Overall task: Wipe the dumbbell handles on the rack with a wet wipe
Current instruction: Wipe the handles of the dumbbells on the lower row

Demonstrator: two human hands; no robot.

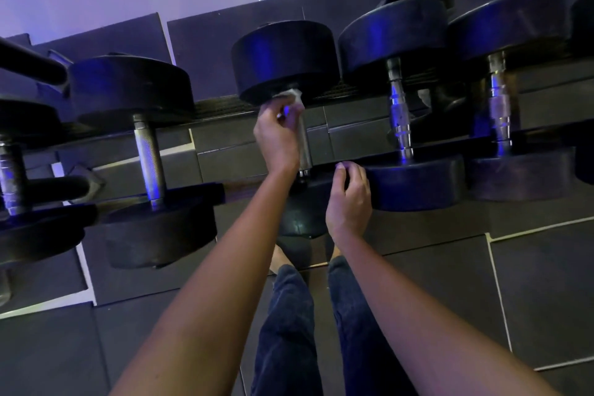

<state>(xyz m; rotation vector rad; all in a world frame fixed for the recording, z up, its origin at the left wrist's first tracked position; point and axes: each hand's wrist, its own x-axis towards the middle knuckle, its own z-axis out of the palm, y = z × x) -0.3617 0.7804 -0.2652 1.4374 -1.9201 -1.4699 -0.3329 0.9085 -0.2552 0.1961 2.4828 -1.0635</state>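
Left hand [276, 135] pinches crumpled white wet wipe [294, 96] against the far end of the knurled steel dumbbell handle [303, 141] on the black rack [350, 138]. Right hand [348, 199], fingers curled, rests on the near black rubber weight head [308, 202]. Risk: wipe bunches, missing the handle's underside; dumbbell may roll.

Crumpled white wet wipe [291, 96] around upper end of knurled steel dumbbell handle [303, 145] on rack [225, 106].

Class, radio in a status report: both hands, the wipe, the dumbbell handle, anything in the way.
Left hand shut on wet wipe, top of centre dumbbell handle. Right hand bare, curled on the near weight head. Nothing blocking the handle.
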